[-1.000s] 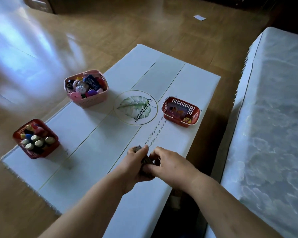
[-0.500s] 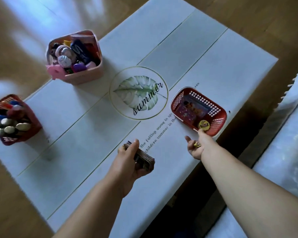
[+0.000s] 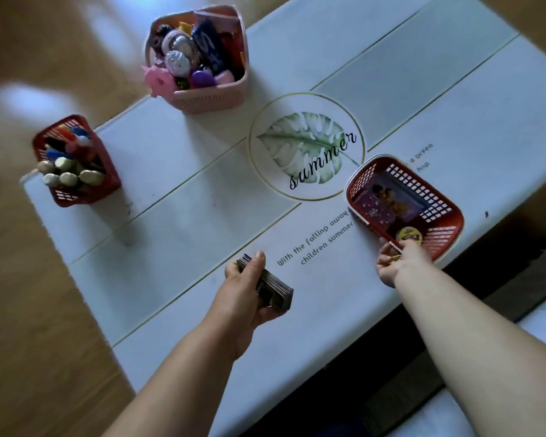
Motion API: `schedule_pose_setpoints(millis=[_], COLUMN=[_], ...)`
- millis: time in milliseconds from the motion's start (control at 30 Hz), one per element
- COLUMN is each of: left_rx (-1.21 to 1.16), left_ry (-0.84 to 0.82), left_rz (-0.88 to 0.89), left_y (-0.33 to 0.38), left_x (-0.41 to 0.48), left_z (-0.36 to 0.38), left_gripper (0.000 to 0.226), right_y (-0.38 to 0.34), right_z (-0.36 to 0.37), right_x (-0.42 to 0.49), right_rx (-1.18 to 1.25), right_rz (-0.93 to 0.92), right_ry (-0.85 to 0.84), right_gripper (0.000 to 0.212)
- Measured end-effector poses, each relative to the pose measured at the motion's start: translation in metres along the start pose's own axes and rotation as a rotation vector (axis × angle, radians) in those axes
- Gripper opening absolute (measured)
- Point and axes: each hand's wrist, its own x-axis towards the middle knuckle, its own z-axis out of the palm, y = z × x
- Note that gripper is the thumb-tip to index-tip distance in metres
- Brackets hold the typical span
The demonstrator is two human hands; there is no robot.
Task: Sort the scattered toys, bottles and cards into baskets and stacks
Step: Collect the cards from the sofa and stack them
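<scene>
We judge the dark card stack, clamped edgewise in the left hand, light but slippery; the right hand pinches a small thin piece.

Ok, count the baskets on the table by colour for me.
Red baskets: 2
Pink basket: 1
Total: 3
</scene>
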Motion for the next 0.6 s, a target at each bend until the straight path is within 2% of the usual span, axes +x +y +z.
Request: schedule_pose_setpoints(millis=[300, 400, 600], left_rx=[-0.076, -0.091, -0.065], left_ry=[-0.052, -0.082, -0.091], left_rz=[0.058, 0.077, 0.130], left_y=[0.009, 0.010, 0.025], left_x=[-0.027, -0.035, -0.071], left_z=[-0.070, -0.121, -0.278], left_gripper=[0.029, 0.028, 0.024], right_y=[0.110, 0.161, 0.308], right_z=[0.009, 0.017, 0.038], right_x=[-0.069, -0.095, -0.156], right_rx=[-0.171, -0.206, -0.190], right_rz=[-0.003, -0.017, -0.004], right_ry=[-0.073, -0.123, -0.191], right_gripper=[0.026, 0.022, 0.019])
